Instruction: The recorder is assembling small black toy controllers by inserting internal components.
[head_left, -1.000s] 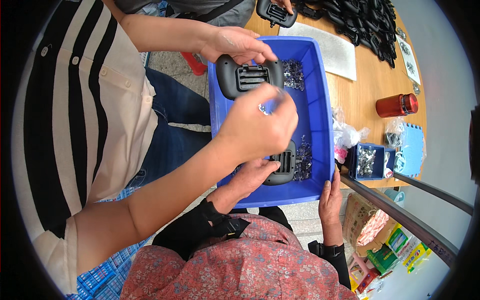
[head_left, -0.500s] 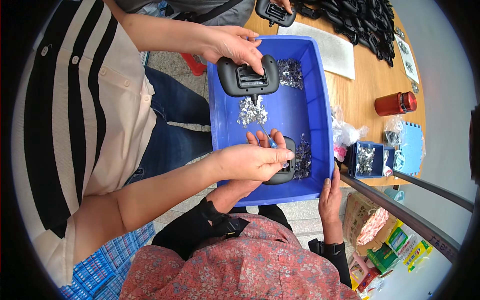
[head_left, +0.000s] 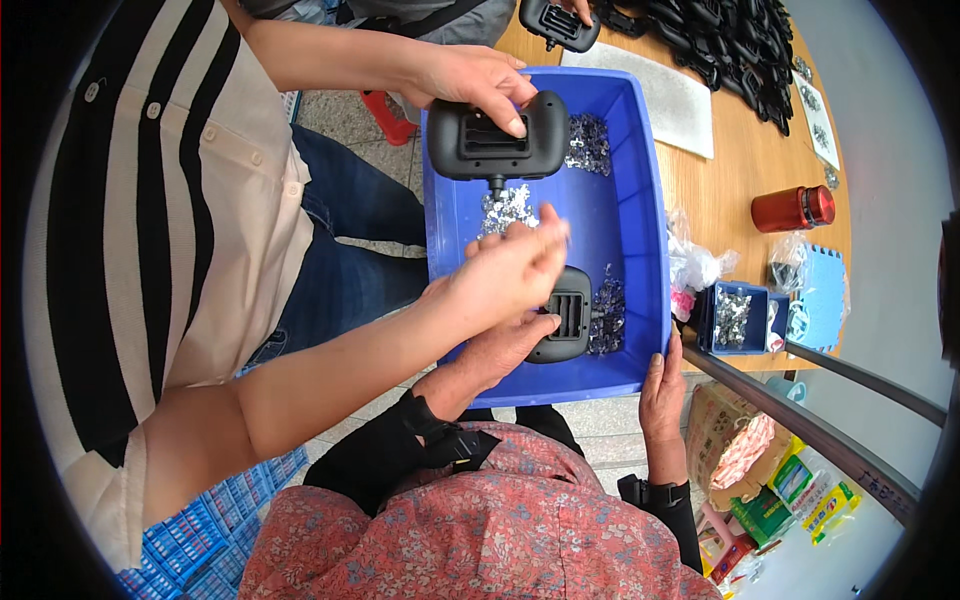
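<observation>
My left hand (head_left: 500,350) holds a black plastic handheld housing (head_left: 566,338) with a slotted rectangular recess, thumb on its near edge. It is over the near end of a blue plastic bin (head_left: 632,200). My right hand (head_left: 662,395) grips the bin's near right corner, fingers over the rim. Small shiny metal pieces (head_left: 508,207) lie heaped in the bin, with darker small parts (head_left: 608,318) near my housing. A co-worker's hand (head_left: 480,85) holds a similar two-lobed black housing (head_left: 500,140) over the bin. Their other hand (head_left: 520,265) is motion-smeared; its contents are hidden.
On the wooden table (head_left: 700,190) are a white pad (head_left: 670,110), a pile of black parts (head_left: 730,50), a red flask (head_left: 792,209) and a small blue bin (head_left: 738,318). A metal rail (head_left: 800,420) runs at right. Another person's hand holds a black housing (head_left: 560,22) at the top.
The co-worker's near hand has moved up and left, uncovering more of my housing and thumb; the screwdriver seen in it before no longer shows. Their held housing has shifted slightly. My hands stay nearly still.
</observation>
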